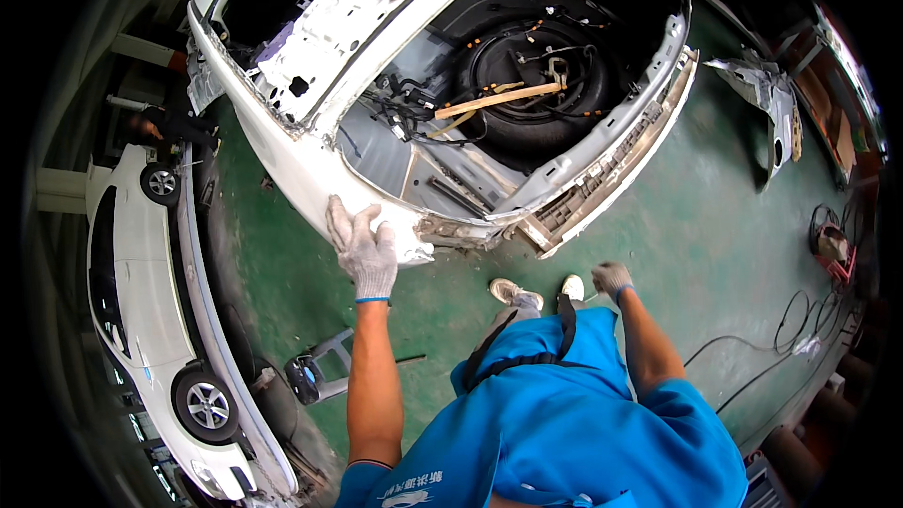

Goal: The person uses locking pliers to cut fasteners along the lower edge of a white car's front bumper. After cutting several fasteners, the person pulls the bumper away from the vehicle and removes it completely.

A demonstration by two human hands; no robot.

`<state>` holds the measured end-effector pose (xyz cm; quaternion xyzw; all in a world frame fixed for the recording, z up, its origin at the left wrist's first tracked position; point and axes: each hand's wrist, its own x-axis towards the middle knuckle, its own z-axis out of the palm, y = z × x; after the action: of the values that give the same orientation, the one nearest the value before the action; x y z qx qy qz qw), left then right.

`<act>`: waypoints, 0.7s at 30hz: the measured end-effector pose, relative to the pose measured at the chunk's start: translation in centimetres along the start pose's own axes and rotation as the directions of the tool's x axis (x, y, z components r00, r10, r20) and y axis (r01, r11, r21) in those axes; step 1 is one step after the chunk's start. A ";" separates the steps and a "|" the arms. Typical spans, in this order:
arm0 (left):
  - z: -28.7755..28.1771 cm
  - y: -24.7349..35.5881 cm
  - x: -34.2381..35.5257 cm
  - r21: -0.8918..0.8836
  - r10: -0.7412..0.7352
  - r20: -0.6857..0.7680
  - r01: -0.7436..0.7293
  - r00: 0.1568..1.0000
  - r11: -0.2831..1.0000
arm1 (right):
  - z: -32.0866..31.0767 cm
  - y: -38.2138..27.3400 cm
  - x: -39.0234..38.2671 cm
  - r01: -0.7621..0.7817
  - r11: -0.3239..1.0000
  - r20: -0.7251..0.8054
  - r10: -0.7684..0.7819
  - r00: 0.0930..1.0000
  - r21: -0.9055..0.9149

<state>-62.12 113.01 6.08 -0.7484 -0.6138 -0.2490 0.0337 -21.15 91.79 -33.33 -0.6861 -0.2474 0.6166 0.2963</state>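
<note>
My left hand (365, 249), in a white knit glove, rests on the rear corner of a white car body (292, 165), fingers spread and holding nothing. The panel's lower edge beside it is rough and cut away. My right hand (612, 278), also gloved, hangs low beside my body with its fingers curled closed. A thin pale line shows at its side, but what it holds, if anything, I cannot make out. In front of me lies the open trunk well, with a black round spare-wheel recess (513, 85), loose wiring and a wooden stick (499, 101) across it.
A grey step stool (331, 367) with a dark tool on it stands at left. Beyond is a white car (150, 292), with a person (174, 125) near its far end. A torn metal panel (762, 108) and cables (800, 325) lie on the green floor at right.
</note>
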 end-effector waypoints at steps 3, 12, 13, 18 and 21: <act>0.0 -0.4 -0.3 0.008 -0.049 0.000 0.049 0.999 0.999 | 0.2 -8.4 -0.3 -0.051 0.998 -0.017 0.052 0.999 0.045; 0.5 -0.3 0.5 -0.008 -0.009 -0.013 0.009 1.000 1.000 | -1.5 -0.5 1.9 0.205 0.843 0.108 -0.174 0.979 -0.498; 0.8 0.0 1.0 -0.022 0.009 -0.018 -0.009 1.000 1.000 | -1.9 2.6 2.0 0.282 0.765 0.164 -0.230 0.959 -0.579; -0.5 -1.3 0.1 0.038 -0.028 -0.012 0.029 1.000 0.999 | -0.7 6.4 -3.0 0.285 0.495 0.265 -0.111 0.958 -0.821; -0.4 -1.2 1.3 0.026 -0.032 -0.026 0.033 0.999 0.999 | -1.1 8.8 -4.6 0.022 0.703 0.080 0.050 0.996 -0.710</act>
<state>-63.25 114.31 6.63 -0.7345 -0.6287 -0.2509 0.0475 -20.77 82.31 -36.29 -0.7196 -0.4742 0.5073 -0.0071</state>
